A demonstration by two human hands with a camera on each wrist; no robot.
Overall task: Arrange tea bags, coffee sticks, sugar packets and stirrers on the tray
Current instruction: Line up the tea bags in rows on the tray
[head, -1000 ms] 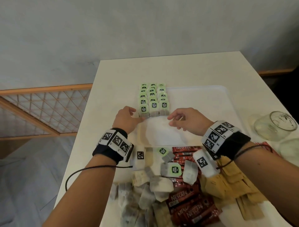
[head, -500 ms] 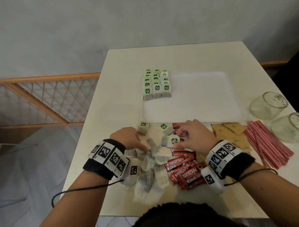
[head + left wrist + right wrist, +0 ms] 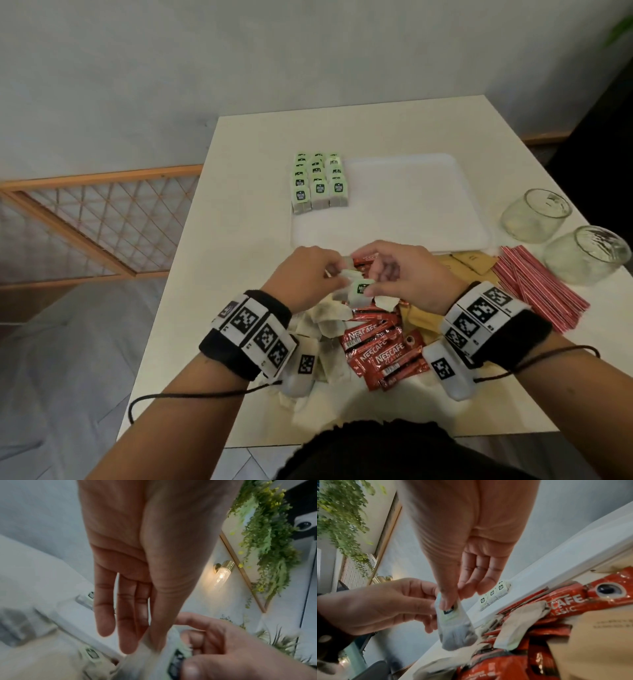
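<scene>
My right hand (image 3: 462, 555) pinches a tea bag (image 3: 453, 626) by its tag; left hand (image 3: 305, 274) pinches another; lay each flat beside the 3 rows (image 3: 318, 181) on the tray (image 3: 411, 219).

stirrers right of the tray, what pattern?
Red and white stripes on the stirrers; head view shows them best.
</scene>
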